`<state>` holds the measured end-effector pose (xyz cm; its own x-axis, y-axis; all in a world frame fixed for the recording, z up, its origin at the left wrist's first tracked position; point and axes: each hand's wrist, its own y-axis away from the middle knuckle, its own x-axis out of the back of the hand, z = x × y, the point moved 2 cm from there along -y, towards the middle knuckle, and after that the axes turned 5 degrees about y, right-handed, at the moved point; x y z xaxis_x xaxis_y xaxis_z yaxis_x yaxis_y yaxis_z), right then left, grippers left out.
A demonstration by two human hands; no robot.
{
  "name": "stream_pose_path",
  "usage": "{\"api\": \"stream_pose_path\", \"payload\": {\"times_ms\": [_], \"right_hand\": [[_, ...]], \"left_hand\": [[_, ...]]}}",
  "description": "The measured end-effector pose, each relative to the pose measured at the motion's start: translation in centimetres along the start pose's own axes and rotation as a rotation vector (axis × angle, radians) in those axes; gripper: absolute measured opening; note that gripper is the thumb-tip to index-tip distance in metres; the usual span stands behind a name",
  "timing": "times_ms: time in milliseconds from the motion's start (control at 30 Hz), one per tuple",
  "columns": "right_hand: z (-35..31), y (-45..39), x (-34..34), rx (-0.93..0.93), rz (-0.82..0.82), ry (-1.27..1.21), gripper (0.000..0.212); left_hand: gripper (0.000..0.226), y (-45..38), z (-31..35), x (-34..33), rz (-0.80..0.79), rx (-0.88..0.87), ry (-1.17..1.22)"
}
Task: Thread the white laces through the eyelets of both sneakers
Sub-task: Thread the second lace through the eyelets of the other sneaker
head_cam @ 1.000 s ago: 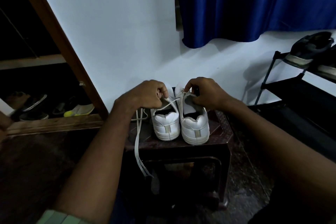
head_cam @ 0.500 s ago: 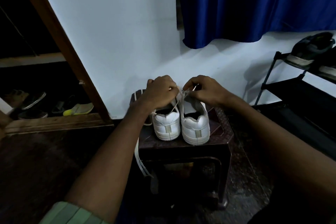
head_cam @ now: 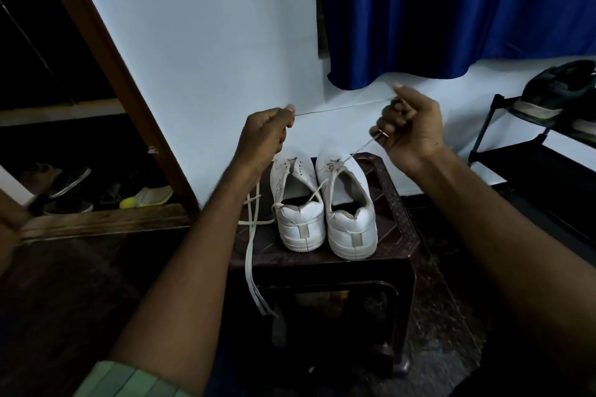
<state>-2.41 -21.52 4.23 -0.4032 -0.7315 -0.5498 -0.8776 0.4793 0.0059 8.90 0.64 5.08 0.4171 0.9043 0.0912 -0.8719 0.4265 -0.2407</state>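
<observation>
White leather low-top sneakers, a pair, stand heels toward the camera on a dark brown carved plastic stool (head_cam: 396, 200), side by side and touching. The stool sits against a pale wall, beside a wooden door frame (head_cam: 106, 51); a blue curtain (head_cam: 451, 10) hangs behind, and a black metal shoe rack (head_cam: 516, 158) stands off to the right.

Right sneaker (head_cam: 350, 216): some lacing visible near the toe end. Left sneaker (head_cam: 300, 219): eyelets look bare; how far either is laced is hard to read in this light.

Left hand (head_cam: 263, 135) raised above the shoes, fingers curled, thumb and forefinger pinching the flat white lace (head_cam: 342, 108). Right hand (head_cam: 409, 126) likewise raised, fingers curled round the same lace. The lace runs taut between the two hands, then slants down from the right hand to the right sneaker's front eyelets. Judged: drawing slack through and evening the ends.

A second loose white lace (head_cam: 250, 261) lies over the stool's left edge and dangles toward the floor; another strand crosses the left sneaker's heel.

Risks, as judged:
- Stool is small, with the shoes near its back and nothing pinning them. A hard upward pull could tip or drag the right sneaker off.
- Pulling one end too far would draw the lace out of an eyelet or leave the ends uneven.
- Flat lace may twist under tension and sit wrong.
- The dangling lace could slide off the stool if it is bumped, or snag on the left forearm.
- Dim light makes it easy to skip an eyelet.
</observation>
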Motion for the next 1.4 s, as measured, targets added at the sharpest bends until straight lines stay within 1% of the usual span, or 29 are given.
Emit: {"api": "stream_pose_path", "payload": {"times_ms": [67,100,133,167,200,267,300,333,367,400,467,500,567,600,633,700,733,767,800,833,867,900,967,1033,1133,1167,1233,1333,1400], "right_hand": [[0.1,-0.5,1.5,-0.013,0.156,0.101,0.031],[0.2,-0.6,1.9,-0.007,0.206,0.241,0.026],[0.5,-0.6,2.1,0.017,0.232,0.44,0.02],[0.7,-0.6,2.0,0.06,0.226,0.651,0.013],[1.2,-0.7,1.7,0.116,0.195,0.82,0.011],[2.3,-0.8,0.8,0.193,0.111,1.018,0.029],[2.8,-0.8,0.5,0.211,0.091,1.078,0.037],[3.1,-0.8,0.3,0.251,0.104,1.151,0.043],[3.1,-0.5,-0.1,0.304,0.132,1.231,0.044],[3.0,-0.3,-0.1,0.363,0.156,1.292,0.039],[2.5,0.3,-0.2,0.418,0.108,1.332,0.02],[2.3,0.7,-0.4,0.369,0.027,1.346,0.017],[2.7,1.4,-0.4,0.208,-0.16,1.423,0.025],[3.1,1.6,-0.4,0.167,-0.21,1.493,0.025],[3.6,1.7,-0.2,0.18,-0.22,1.566,0.023],[4.3,1.9,0.0,0.266,-0.166,1.647,0.017],[4.5,2.0,0.1,0.284,-0.144,1.637,0.018],[4.7,2.0,0.2,0.283,-0.138,1.614,0.02],[4.8,1.9,0.2,0.275,-0.138,1.595,0.02],[4.8,1.9,0.2,0.271,-0.137,1.582,0.018],[4.8,1.8,0.3,0.264,-0.121,1.574,0.015],[4.7,1.7,0.4,0.257,-0.096,1.559,0.012],[4.6,1.5,0.8,0.202,-0.023,1.493,0.007],[4.6,1.3,1.4,0.073,0.049,1.34,0.009],[4.9,1.1,1.9,-0.178,0.108,0.933,0.008],[4.9,1.1,2.1,-0.235,0.11,0.831,0.013],[4.9,0.8,2.5,-0.314,0.085,0.712,0.024],[5.1,0.3,3.1,-0.413,0.043,0.604,0.019],[5.1,0.1,3.3,-0.456,0.019,0.562,0.02]], "left_hand": [[0.035,0.0,-0.2,0.4,0.039,0.029,-0.027],[0.034,0.0,-0.3,0.5,0.044,0.059,-0.033],[0.032,-0.1,-0.5,0.5,0.024,0.099,-0.024],[0.029,0.0,-0.7,0.2,-0.022,0.144,0.007],[0.027,0.0,-0.8,-0.2,-0.089,0.191,0.067],[0.023,0.3,-0.8,-1.5,-0.216,0.284,0.254],[0.023,0.5,-0.6,-2.2,-0.247,0.316,0.349],[0.023,0.5,-0.4,-2.7,-0.238,0.326,0.429],[0.023,0.5,-0.2,-3.0,-0.189,0.311,0.487],[0.024,0.2,-0.3,-3.1,-0.101,0.271,0.521],[0.021,-0.1,-0.9,-3.1,0.151,0.159,0.513],[0.018,-0.1,-1.4,-2.9,0.285,0.113,0.511],[0.017,0.0,-2.3,-2.4,0.488,-0.016,0.489],[0.019,0.1,-2.4,-2.0,0.56,-0.132,0.41],[0.02,0.2,-2.2,-1.5,0.616,-0.264,0.27],[0.022,0.1,-1.4,-0.6,0.68,-0.51,-0.076],[0.021,-0.2,-1.2,0.0,0.701,-0.577,-0.236],[0.02,-0.3,-1.2,0.5,0.709,-0.589,-0.357],[0.02,-0.5,-1.5,0.8,0.712,-0.55,-0.424],[0.018,-0.5,-1.8,1.0,0.684,-0.477,-0.418],[0.017,-0.5,-2.1,1.0,0.626,-0.38,-0.342],[0.017,-0.3,-2.4,0.3,0.529,-0.246,-0.199],[0.015,0.6,-2.8,-2.0,0.291,0.031,0.08],[0.01,1.7,-2.6,-4.3,0.14,0.178,0.159],[0.008,2.9,-2.9,-6.6,0.073,0.198,0.104],[0.006,3.3,-2.9,-7.1,0.063,0.191,0.08],[0.007,3.8,-3.1,-7.8,0.037,0.178,0.04],[0.019,3.8,-3.3,-8.3,0.014,0.12,-0.112],[0.013,3.5,-3.5,-8.3,0.039,0.092,-0.229]]}}
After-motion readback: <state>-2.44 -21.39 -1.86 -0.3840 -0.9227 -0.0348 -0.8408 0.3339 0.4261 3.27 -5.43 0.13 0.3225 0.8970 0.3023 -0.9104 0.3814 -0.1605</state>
